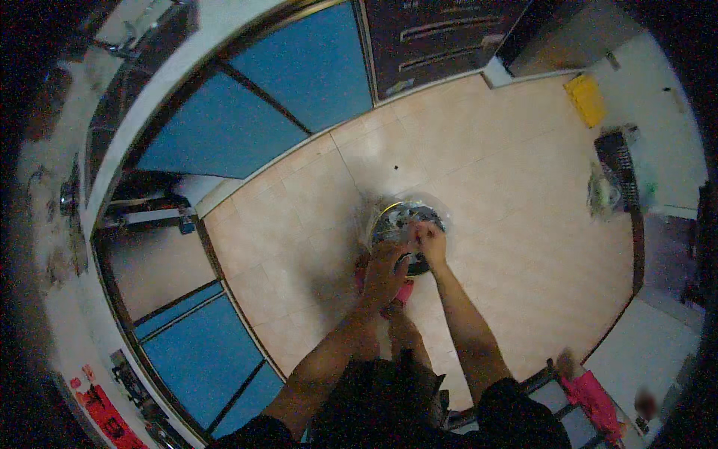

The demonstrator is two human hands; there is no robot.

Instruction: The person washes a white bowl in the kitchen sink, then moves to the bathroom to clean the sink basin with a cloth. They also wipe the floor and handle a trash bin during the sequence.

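Note:
A round bin (382, 213) with a yellow rim stands on the floor below me, edged by what looks like clear plastic. Dark and pale material (414, 212) shows inside, too blurred to name. Over the near left part of its opening lies my left hand (386, 266), back upward, its fingertips near the middle. My right hand (432, 241) is above the right side with its fingers bent inward close to the left fingertips. Whether either hand pinches something small is hidden by blur. Partly covered by my left arm, a pink slipper (405, 292) shows just below the bin.
Blue cabinet doors (303, 62) and dark drawers (437, 47) border the tiled floor (516, 224). A small dark scrap (396, 167) lies beyond the bin. At right are a yellow object (585, 101) and a dark basket (617, 168). Pink cloth (592, 401) hangs near a rack behind me.

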